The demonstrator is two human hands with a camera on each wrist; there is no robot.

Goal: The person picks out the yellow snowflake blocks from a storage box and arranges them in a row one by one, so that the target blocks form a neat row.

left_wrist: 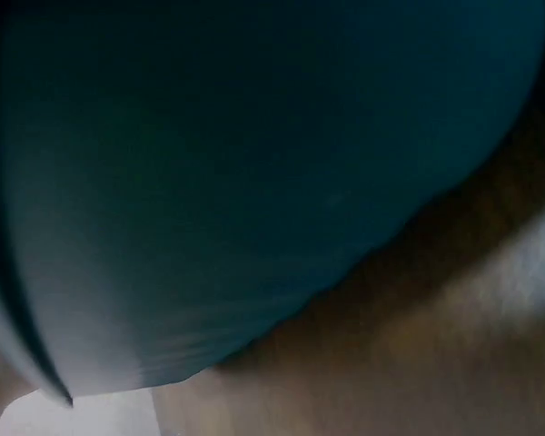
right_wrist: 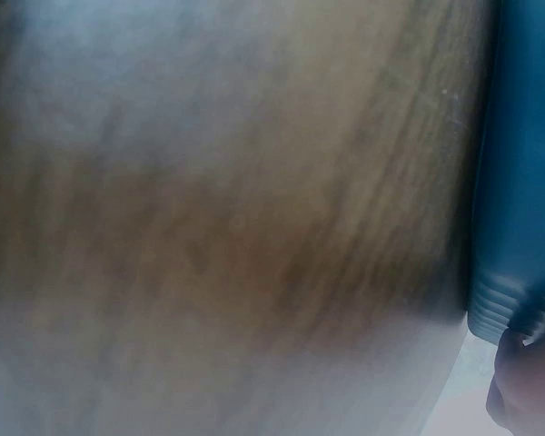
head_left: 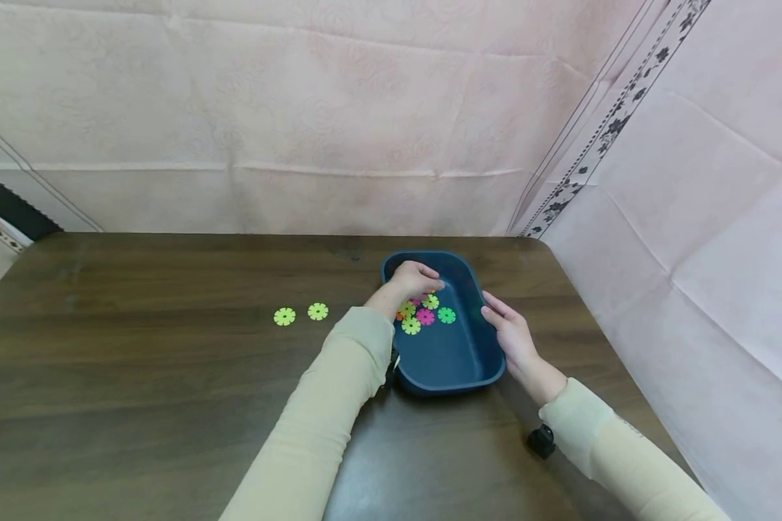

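A dark blue basin stands on the table, seen in the head view. Inside it lie several flower-shaped pieces in yellow, pink, green and orange, among them a green flower piece and a pink flower piece. My left hand reaches over the basin's left rim, above the pile. A bit of orange shows just under its thumb; whether the fingers pinch it cannot be made out. My right hand rests its extended fingers against the basin's right side. The right wrist view has fingertips beside the basin's ribbed end.
Two yellow-green pieces, a left flower piece and a right flower piece, lie on the brown wooden table left of the basin. A pale cloth hangs behind the table, and another cloth borders its right side.
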